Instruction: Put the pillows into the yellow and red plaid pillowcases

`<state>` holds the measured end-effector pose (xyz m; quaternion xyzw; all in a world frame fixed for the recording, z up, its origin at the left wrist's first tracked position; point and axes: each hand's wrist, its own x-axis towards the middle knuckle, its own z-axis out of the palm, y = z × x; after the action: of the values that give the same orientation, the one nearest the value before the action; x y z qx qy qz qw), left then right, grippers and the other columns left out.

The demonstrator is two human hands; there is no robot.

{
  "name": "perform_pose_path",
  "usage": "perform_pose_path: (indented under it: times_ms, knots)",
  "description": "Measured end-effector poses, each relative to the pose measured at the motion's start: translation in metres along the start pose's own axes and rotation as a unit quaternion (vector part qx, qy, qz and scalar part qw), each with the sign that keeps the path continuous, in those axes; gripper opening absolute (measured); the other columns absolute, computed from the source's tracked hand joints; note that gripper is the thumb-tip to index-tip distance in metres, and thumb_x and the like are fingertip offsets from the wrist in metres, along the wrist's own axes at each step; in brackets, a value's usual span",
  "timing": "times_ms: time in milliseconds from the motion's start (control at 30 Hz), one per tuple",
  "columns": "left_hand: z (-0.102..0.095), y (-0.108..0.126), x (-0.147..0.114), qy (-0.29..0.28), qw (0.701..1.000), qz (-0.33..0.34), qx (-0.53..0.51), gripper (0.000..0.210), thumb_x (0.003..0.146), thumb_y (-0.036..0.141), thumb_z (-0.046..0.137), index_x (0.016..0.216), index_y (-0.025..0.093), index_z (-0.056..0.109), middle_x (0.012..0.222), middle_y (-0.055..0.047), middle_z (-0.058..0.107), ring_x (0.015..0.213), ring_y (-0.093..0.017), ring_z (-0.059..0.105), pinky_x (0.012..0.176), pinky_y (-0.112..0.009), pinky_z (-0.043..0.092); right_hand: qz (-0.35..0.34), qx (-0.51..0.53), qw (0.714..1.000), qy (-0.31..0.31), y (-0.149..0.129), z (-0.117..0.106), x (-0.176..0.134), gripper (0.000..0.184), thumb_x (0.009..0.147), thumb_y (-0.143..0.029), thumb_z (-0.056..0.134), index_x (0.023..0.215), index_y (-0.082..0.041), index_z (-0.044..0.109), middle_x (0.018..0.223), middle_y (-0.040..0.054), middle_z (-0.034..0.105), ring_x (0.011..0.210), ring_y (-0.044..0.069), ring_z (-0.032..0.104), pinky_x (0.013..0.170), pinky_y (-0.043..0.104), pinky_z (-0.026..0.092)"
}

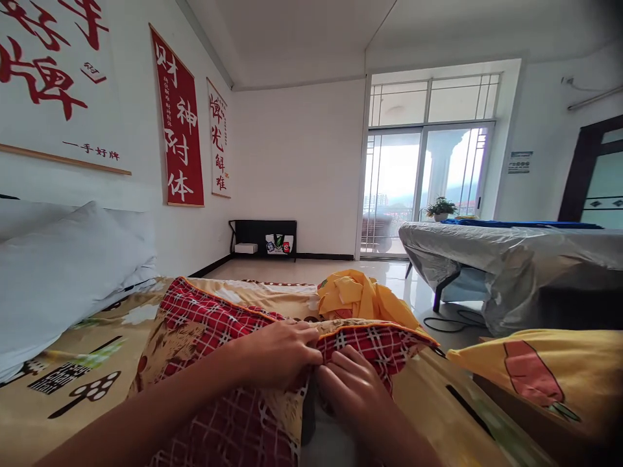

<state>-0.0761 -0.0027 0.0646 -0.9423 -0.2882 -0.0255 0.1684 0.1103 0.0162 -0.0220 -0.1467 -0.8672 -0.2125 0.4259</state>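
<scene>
A red plaid pillowcase (214, 324) with orange piping and tan printed patches is spread in front of me over the bed. My left hand (280, 353) is closed on its upper edge, fingers curled into the cloth. Close beside it, my right hand (353, 389) pinches the same edge with bent fingers. The fingertips of both hands nearly meet at the middle of the piped edge, and what lies between them is hidden. To the right, the pillowcase's corner hangs free in a point.
Under the cloth is a patterned yellow bedsheet (92, 363). White pillows (73, 259) lie at left. A crumpled yellow cloth (357, 295) sits beyond my hands, and a carrot-print yellow cloth (574, 370) at right. A plastic-covered table (525, 250) stands behind it, with a cable (452, 324) on the floor.
</scene>
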Motion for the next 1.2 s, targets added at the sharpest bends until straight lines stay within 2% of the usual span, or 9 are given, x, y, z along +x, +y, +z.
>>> perform_pose_path:
  times_ms: [133,233,300,433,567,700,833,967,1200]
  knots:
    - [0.0,-0.012,0.0,-0.02,0.999,-0.02,-0.033,0.014,0.089,0.016,0.051,0.096,0.019,0.063,0.102,-0.005,0.062,0.092,-0.018,0.058,0.084,-0.03,0.046,-0.017,-0.002,0.996,-0.092,0.013,-0.009,0.022,0.017,0.091,-0.012,0.049,0.077,-0.019,0.054,0.078,-0.0004,0.066,0.075,0.013,0.056,0.076,0.029,0.039]
    - [0.002,-0.019,-0.003,0.002,0.998,-0.023,-0.052,0.017,0.094,0.017,0.045,0.096,0.019,0.062,0.099,-0.003,0.06,0.089,-0.016,0.057,0.082,-0.028,0.044,-0.054,-0.029,0.989,-0.138,0.016,-0.015,0.035,0.013,0.089,-0.012,0.049,0.081,-0.019,0.057,0.087,0.0023,0.067,0.082,0.015,0.058,0.08,0.03,0.041]
    - [0.004,-0.022,-0.004,0.018,0.998,-0.021,-0.049,0.017,0.094,0.018,0.046,0.095,0.02,0.062,0.096,-0.003,0.06,0.087,-0.016,0.056,0.079,-0.027,0.043,-0.081,-0.062,0.983,-0.149,0.013,-0.017,0.039,0.015,0.088,-0.01,0.048,0.081,-0.018,0.058,0.085,0.0038,0.067,0.083,0.017,0.059,0.082,0.031,0.041]
    - [0.009,-0.025,-0.004,0.037,0.999,-0.019,-0.027,0.016,0.093,0.017,0.048,0.096,0.019,0.063,0.095,-0.003,0.059,0.084,-0.016,0.055,0.077,-0.027,0.042,-0.12,-0.12,0.977,-0.129,0.006,-0.014,0.04,0.019,0.09,-0.009,0.047,0.077,-0.017,0.058,0.075,0.0038,0.065,0.079,0.017,0.058,0.079,0.032,0.042]
    - [0.007,-0.03,-0.002,0.054,0.998,-0.025,-0.015,0.015,0.091,0.014,0.05,0.096,0.018,0.063,0.093,-0.004,0.059,0.086,-0.018,0.055,0.079,-0.03,0.042,-0.156,-0.162,0.964,-0.144,0.012,-0.014,0.049,0.016,0.09,-0.011,0.049,0.08,-0.016,0.059,0.077,0.0043,0.066,0.082,0.019,0.058,0.078,0.033,0.041]
    - [-0.01,-0.042,0.0,0.034,0.987,-0.055,-0.147,0.009,0.088,0.013,0.053,0.084,0.018,0.06,0.093,-0.002,0.057,0.088,-0.015,0.054,0.079,-0.027,0.041,-0.164,-0.183,0.957,-0.154,0.027,-0.025,0.065,0.011,0.091,-0.012,0.049,0.087,-0.016,0.058,0.08,0.0036,0.066,0.079,0.018,0.057,0.077,0.034,0.039]
    - [-0.023,-0.05,0.001,-0.021,0.964,-0.055,-0.258,0.012,0.086,0.012,0.054,0.076,0.017,0.055,0.08,0.002,0.053,0.073,-0.01,0.049,0.069,-0.023,0.037,-0.196,-0.185,0.951,-0.15,0.031,-0.034,0.071,0.008,0.09,-0.01,0.051,0.088,-0.015,0.056,0.078,0.002,0.064,0.076,0.017,0.055,0.075,0.033,0.038]
    - [-0.021,-0.051,0.001,-0.044,0.947,-0.059,-0.313,0.01,0.081,0.008,0.055,0.077,0.017,0.055,0.071,0.005,0.051,0.067,-0.01,0.046,0.065,-0.022,0.035,-0.203,-0.178,0.957,-0.109,0.029,-0.032,0.065,0.013,0.092,-0.01,0.046,0.087,-0.013,0.058,0.078,0.0023,0.063,0.073,0.016,0.054,0.075,0.033,0.039]
    - [-0.016,-0.05,-0.003,-0.02,0.934,-0.082,-0.346,0.008,0.082,0.011,0.055,0.085,0.016,0.061,0.074,0.004,0.055,0.069,-0.01,0.047,0.067,-0.021,0.036,-0.214,-0.241,0.944,-0.076,0.022,-0.024,0.064,0.024,0.093,-0.009,0.038,0.084,-0.012,0.06,0.067,0.0022,0.059,0.062,0.017,0.052,0.06,0.033,0.035]
